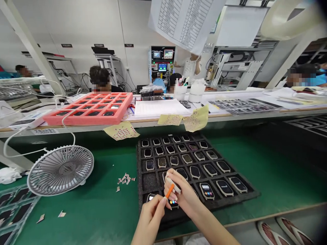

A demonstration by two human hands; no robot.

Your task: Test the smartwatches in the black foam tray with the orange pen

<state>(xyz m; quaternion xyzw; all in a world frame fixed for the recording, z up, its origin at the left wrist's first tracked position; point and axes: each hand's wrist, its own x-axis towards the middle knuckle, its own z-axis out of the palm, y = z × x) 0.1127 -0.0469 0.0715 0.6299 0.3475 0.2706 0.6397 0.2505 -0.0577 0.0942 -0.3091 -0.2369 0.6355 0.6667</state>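
My left hand (154,212) is closed, pinching the lower end of a slim orange stick (170,191). My right hand (182,192) is curled around a smartwatch (175,185) with a pale case, seen nearly edge-on. The stick's upper end meets or lies just in front of that watch; whether it presses on it I cannot tell. Both hands are above the front part of a black foam tray (150,182) holding rows of smartwatches with pale frames. Among them, a watch (206,191) right of my hands has a lit screen, and another lit one shows partly beneath my fingers.
A grey fan (61,170) stands left on the green mat (102,211), near small scraps (125,178) and a clear tray (15,211). The shelf behind carries a pink foam tray (87,117), papers (160,107) and a watch tray (245,106). Several people are beyond; sandals (293,231) lie lower right.
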